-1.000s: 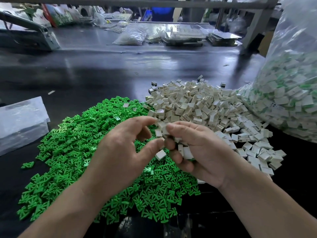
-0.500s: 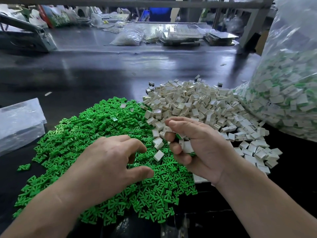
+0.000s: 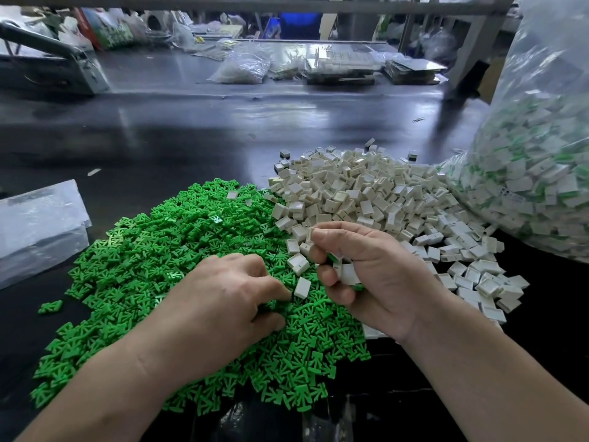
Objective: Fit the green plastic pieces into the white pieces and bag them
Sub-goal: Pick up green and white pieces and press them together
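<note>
A heap of small green plastic pieces [image 3: 159, 250] covers the dark table in front of me. To its right lies a heap of white box-shaped pieces [image 3: 366, 193]. My left hand [image 3: 216, 307] is down on the green heap, fingers curled, fingertips pinching among the green pieces. My right hand [image 3: 373, 275] hovers just above the heaps' border, curled round several white pieces, with a bit of green showing between the fingers. A large clear bag [image 3: 535, 173] of fitted white-and-green pieces stands at the right.
A folded stack of clear plastic bags [image 3: 38, 224] lies at the left. Across the dark table [image 3: 191, 135] sit a metal machine [image 3: 51, 68], bagged parts [image 3: 239, 70] and flat trays [image 3: 341, 63]. A loose green piece [image 3: 51, 306] lies left of the heap.
My left hand has dropped from beside the right hand down onto the green heap and now picks at the pieces. The right hand has stayed put, still holding white pieces.
</note>
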A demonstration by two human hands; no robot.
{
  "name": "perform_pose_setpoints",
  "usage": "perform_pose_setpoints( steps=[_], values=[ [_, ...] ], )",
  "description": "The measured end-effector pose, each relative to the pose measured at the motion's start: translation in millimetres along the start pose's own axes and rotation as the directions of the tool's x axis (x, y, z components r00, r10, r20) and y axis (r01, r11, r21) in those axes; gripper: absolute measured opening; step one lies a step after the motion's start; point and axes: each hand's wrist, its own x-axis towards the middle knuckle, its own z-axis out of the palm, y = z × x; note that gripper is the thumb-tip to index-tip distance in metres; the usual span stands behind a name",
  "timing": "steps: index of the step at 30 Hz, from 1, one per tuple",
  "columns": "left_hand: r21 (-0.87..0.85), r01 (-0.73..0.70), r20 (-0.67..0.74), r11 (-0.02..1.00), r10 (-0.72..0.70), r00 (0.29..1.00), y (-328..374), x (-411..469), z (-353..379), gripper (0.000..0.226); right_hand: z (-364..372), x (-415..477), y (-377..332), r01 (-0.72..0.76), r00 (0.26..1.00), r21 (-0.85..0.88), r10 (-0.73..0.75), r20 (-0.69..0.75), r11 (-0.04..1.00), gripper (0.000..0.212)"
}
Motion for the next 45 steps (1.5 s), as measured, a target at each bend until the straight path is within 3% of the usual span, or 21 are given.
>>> perform_pose_setpoints(
  steps=[5, 9, 11, 13, 14, 16, 20, 29, 33, 35, 39, 41, 45],
  values=[
    [-0.025, -0.003, -0.061, 1.0, 0.001, 0.998, -2, 2, 5, 0.017, 0, 0, 1, 0.0, 1.0, -0.042, -0.001, -0.018, 0.999, 0.01],
    [-0.332, 0.108, -0.187, 0.937, -0.177, 0.966, -3, 4, 6, 0.012, 1, -1, 4, 0.029, 0.998, -0.153, -0.036, -0.044, 0.988, 0.004],
    [-0.581, 0.154, -0.207, 0.799, -0.328, 0.922, -1, 6, 3, 0.012, 1, -1, 5, 0.046, 0.998, -0.212, -0.055, -0.034, 0.976, 0.004],
    [-0.813, 0.143, -0.132, 0.565, -0.417, 0.899, 2, 7, -1, 0.016, 2, -2, 6, 0.063, 0.998, -0.253, -0.065, 0.002, 0.966, 0.006],
    [-0.873, 0.121, -0.109, 0.473, -0.43, 0.896, 2, 7, -2, 0.018, 3, -2, 7, 0.072, 0.997, -0.27, -0.066, 0.029, 0.96, 0.009],
    [-0.917, 0.087, -0.095, 0.39, -0.426, 0.9, 5, 7, -4, 0.017, 4, -3, 8, 0.089, 0.994, -0.296, -0.069, 0.08, 0.951, 0.01],
    [-0.931, 0.072, -0.084, 0.357, -0.401, 0.912, 9, 7, -4, 0.017, 5, -3, 9, 0.106, 0.991, -0.305, -0.075, 0.109, 0.946, 0.009],
    [-0.911, 0.037, -0.143, 0.411, -0.401, 0.905, 11, 6, 0, 0.016, 5, -5, 9, 0.166, 0.985, -0.411, -0.131, 0.112, 0.896, 0.009],
    [-0.921, 0.037, -0.138, 0.387, -0.413, 0.9, 11, 6, -1, 0.018, 6, -7, 8, 0.176, 0.983, -0.448, -0.137, 0.119, 0.876, 0.01],
    [-0.959, 0.027, -0.088, 0.282, -0.387, 0.918, 10, 6, -2, 0.021, 6, -9, 6, 0.154, 0.985, -0.403, -0.106, 0.137, 0.902, 0.013],
    [-0.99, 0.066, 0.093, -0.123, -0.227, 0.97, 16, 9, 0, 0.034, 10, -12, 5, 0.129, 0.976, -0.302, -0.067, 0.207, 0.945, 0.018],
    [-0.957, 0.086, 0.134, -0.276, -0.162, 0.978, 21, 11, 2, 0.035, 11, -13, 5, 0.102, 0.975, -0.276, -0.041, 0.218, 0.956, 0.021],
    [-0.909, 0.082, 0.151, -0.41, -0.138, 0.979, 21, 11, 5, 0.025, 13, -13, 6, 0.051, 0.979, -0.245, 0.0, 0.203, 0.968, 0.028]
  ],
)
